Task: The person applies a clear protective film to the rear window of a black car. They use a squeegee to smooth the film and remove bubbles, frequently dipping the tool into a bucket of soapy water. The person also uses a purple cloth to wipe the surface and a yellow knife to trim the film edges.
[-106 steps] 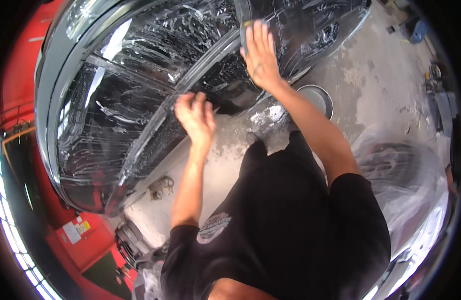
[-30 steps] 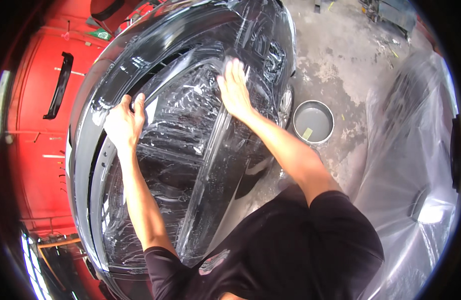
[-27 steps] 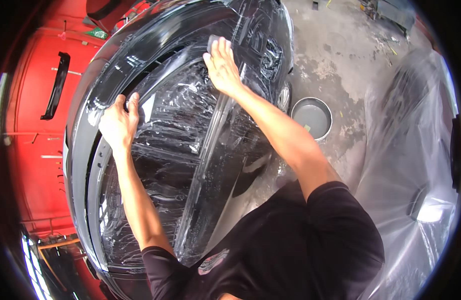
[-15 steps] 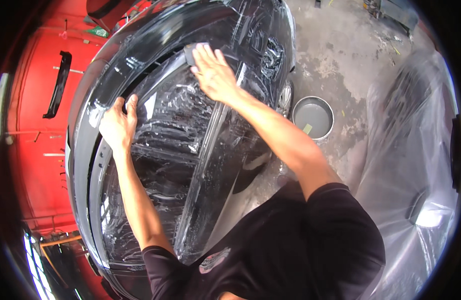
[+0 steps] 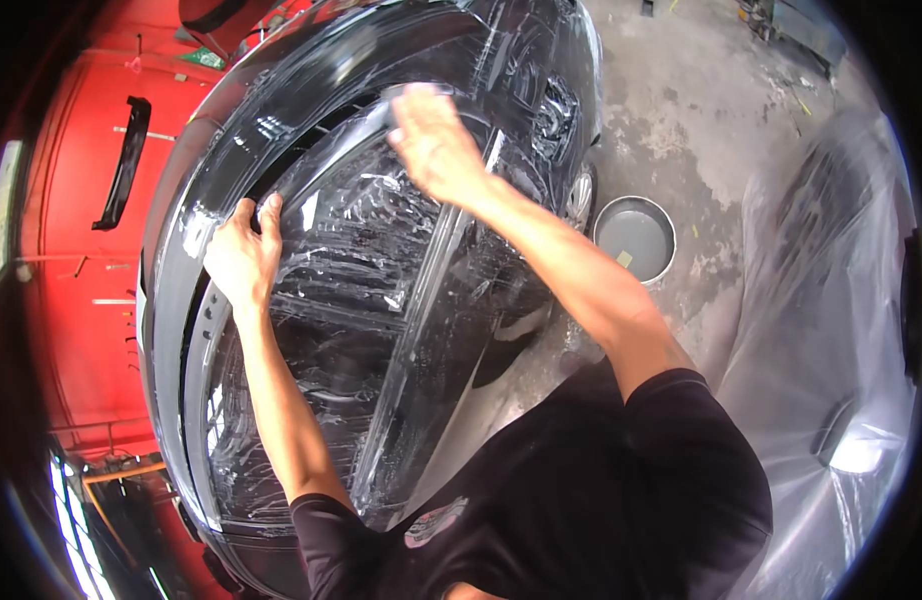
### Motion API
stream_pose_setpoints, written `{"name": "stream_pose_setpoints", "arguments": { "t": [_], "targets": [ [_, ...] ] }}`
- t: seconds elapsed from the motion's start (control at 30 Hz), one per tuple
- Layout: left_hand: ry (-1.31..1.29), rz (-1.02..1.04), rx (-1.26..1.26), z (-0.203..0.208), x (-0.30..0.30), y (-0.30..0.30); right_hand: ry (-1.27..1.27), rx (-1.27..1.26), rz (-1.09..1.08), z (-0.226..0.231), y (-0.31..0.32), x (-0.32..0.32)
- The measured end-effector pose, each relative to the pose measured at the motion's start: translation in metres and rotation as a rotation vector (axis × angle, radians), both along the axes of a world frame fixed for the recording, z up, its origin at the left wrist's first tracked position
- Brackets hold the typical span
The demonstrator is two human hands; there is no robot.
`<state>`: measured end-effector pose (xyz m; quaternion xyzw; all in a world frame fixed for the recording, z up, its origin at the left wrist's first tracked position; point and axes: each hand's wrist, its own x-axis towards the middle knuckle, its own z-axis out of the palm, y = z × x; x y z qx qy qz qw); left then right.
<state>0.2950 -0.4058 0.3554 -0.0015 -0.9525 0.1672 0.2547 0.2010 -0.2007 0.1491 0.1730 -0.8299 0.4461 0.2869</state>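
Right hand [image 5: 436, 150] near twelve o'clock, blurred, fingers stretched out by what looks like a grey pad [image 5: 392, 93]; can't tell if it's gripped! Left hand [image 5: 243, 255], just past nine, half open on the white-streaked black car [image 5: 331, 250], spanning seven round to one. Round bucket [image 5: 672, 256] past two.

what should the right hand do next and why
Probably slide the right hand along the window frame toward the left hand: it is palm down at that frame, which runs between the hands, and whitish streaks mark the window.
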Motion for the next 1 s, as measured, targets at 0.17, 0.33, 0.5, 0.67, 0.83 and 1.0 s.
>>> {"name": "stream_pose_setpoints", "arguments": {
  "t": [0.17, 0.33, 0.5, 0.67, 0.83, 1.0],
  "targets": [
    [0.017, 0.004, -0.032, -0.003, 0.007, -0.014, -0.009, 0.053, 0.022, -0.027, 0.03, -0.014],
    [-0.026, 0.04, -0.006, 0.002, -0.003, 0.005, 0.086, 0.002, -0.066, -0.022, 0.018, -0.032],
    [-0.005, 0.044, -0.026, 0.001, 0.006, -0.006, 0.117, -0.079, 0.06, 0.011, -0.002, -0.021],
    [-0.059, 0.098, -0.002, 0.002, 0.0, 0.005, -0.003, -0.157, -0.111, -0.027, 0.014, -0.023],
    [-0.006, 0.058, -0.018, -0.003, 0.001, -0.002, 0.172, -0.156, 0.132, 0.025, -0.04, 0.027],
    [0.023, -0.013, -0.007, 0.001, 0.0, 0.002, 0.023, -0.04, -0.12, -0.006, 0.033, -0.027]
  ]
}}
